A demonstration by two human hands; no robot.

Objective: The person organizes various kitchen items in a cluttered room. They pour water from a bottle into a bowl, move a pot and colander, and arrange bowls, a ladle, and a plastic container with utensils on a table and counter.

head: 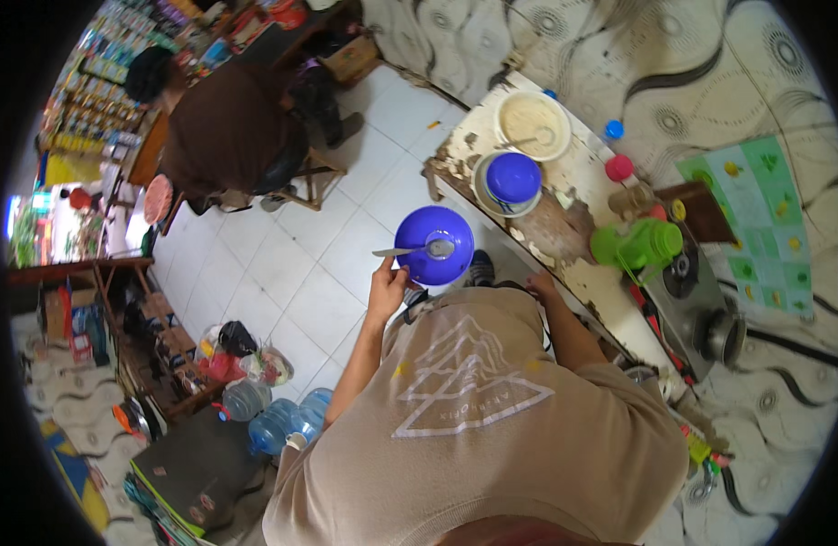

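My left hand [389, 286] grips the near-left rim of a blue plastic bowl [408, 228], held over the tiled floor. A metal spoon [396, 252] lies across the bowl, its handle sticking out past the left rim. Beside the worn table's front edge is my right hand [543, 286]; its fingers are partly hidden, and whether it touches the edge is unclear. On the table [460, 130], a second blue bowl [514, 177] sits inside a pale bowl [482, 184]. Behind them stands a white tub [521, 112] of pale, batter-like food with a ladle [528, 142] in it.
A green jug [630, 242] stands beside a gas stove [699, 290] to the right. At upper left, a person in dark brown [227, 130] sits on a wooden stool [316, 181]. Water bottles [275, 423] and plastic bags [238, 355] lie on the floor at left.
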